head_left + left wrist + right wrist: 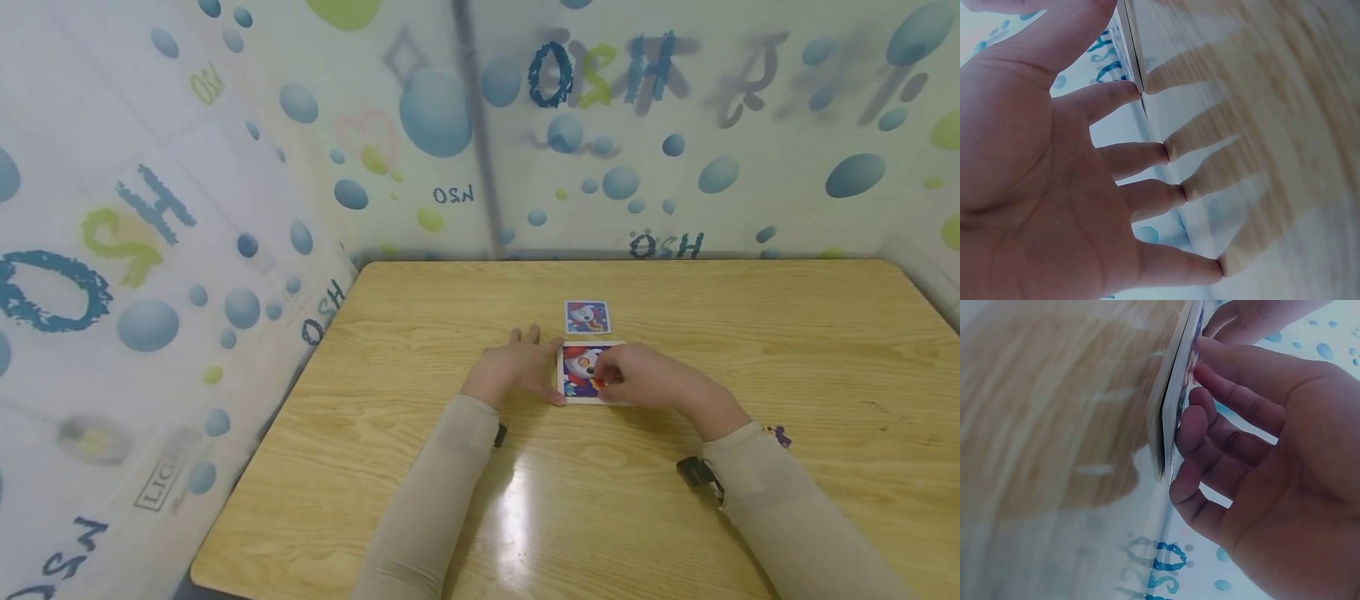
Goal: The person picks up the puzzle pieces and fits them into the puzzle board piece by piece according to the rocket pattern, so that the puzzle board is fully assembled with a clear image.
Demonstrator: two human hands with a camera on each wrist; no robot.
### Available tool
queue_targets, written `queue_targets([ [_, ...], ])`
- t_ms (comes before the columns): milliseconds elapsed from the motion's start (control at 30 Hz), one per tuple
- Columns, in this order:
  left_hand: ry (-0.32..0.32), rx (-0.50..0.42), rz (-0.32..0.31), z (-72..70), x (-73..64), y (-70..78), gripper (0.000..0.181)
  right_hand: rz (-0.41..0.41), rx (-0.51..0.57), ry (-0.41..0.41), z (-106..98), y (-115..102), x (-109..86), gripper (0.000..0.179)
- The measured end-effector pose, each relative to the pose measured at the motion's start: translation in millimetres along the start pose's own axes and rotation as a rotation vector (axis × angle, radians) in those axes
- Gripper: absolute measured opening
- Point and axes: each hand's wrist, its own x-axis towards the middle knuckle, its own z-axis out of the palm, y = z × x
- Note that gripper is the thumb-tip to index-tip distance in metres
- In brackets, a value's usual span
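Note:
A flat picture board (573, 385) with a white border and a cartoon face in red, white and purple lies on the table. My left hand (521, 367) is at its left edge, fingers spread and nearly straight. In the left wrist view, those fingertips (1175, 194) rest on the tabletop, one at the board's corner (1133, 47). Over the board's right half is my right hand (645, 375), fingers bent, tips at the picture. The right wrist view shows the fingertips (1192, 425) against the board's face (1179, 394); whether they pinch a small piece is hidden.
Just beyond the board lies a smaller card (588, 317) with a similar picture. A small purple and yellow item (780, 435) is on the table by my right sleeve. The wooden table (420, 317) meets patterned curtains (525, 167) at the back and left.

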Motion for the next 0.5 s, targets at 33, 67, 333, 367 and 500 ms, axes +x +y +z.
queue_targets([
  [33,0.000,-0.001,-0.001,0.1,0.1,0.0,0.107,-0.008,-0.008,-0.001,0.2,0.5,0.0,0.019],
  [67,0.001,-0.002,0.001,0.2,0.2,0.0,0.107,-0.013,-0.013,-0.001,0.5,1.0,0.2,0.019],
  [333,0.001,-0.009,0.002,-0.5,-1.2,0.4,0.106,-0.025,-0.029,0.005,1.8,1.8,2.2,0.017],
  [367,-0.001,-0.009,0.002,-0.6,-1.3,0.4,0.106,-0.023,-0.028,0.007,1.5,1.6,1.9,0.017],
  [500,-0.006,-0.010,0.002,-1.0,-0.9,0.9,0.106,-0.018,-0.024,0.013,-3.9,0.5,-3.3,0.016],
])
